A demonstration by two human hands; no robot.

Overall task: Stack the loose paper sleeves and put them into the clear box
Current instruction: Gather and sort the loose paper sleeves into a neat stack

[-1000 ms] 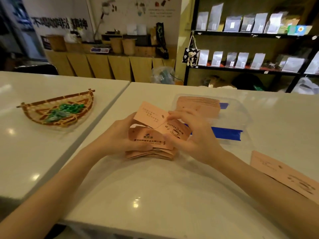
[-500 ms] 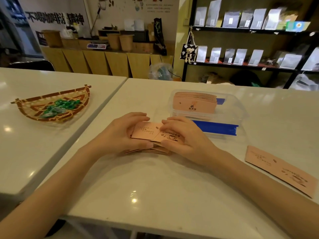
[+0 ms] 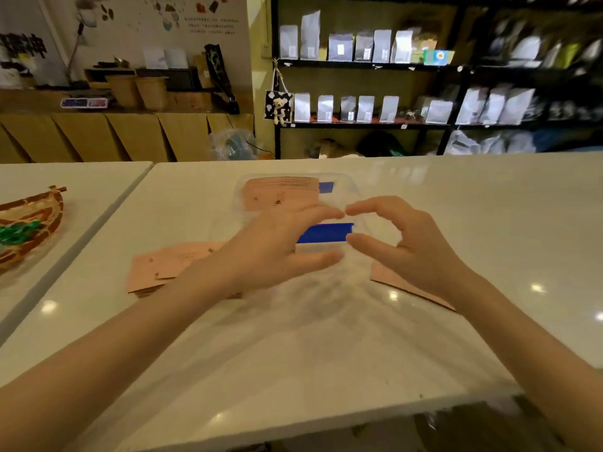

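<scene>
A pile of pink paper sleeves [image 3: 169, 265] lies on the white table, left of and partly under my left forearm. My left hand [image 3: 277, 243] hovers in front of the clear box [image 3: 354, 194], fingers spread, holding nothing. My right hand [image 3: 401, 243] is curled open just right of it, thumb and fingers apart, empty. The clear box holds a stack of pink sleeves [image 3: 280, 194] in its left part, and blue tape strips [image 3: 326, 232] show on it. One loose sleeve [image 3: 391, 280] lies flat on the table under my right wrist.
A woven basket [image 3: 36, 230] with green wrapped items sits on the neighbouring table at the left. A gap [image 3: 98, 230] runs between the two tables. Black shelves with silver pouches [image 3: 365, 107] stand behind the table's far edge.
Both hands have let go of the sleeve pile and moved right, toward the box. The view has swung to the right, so the pile and basket now sit further left.
</scene>
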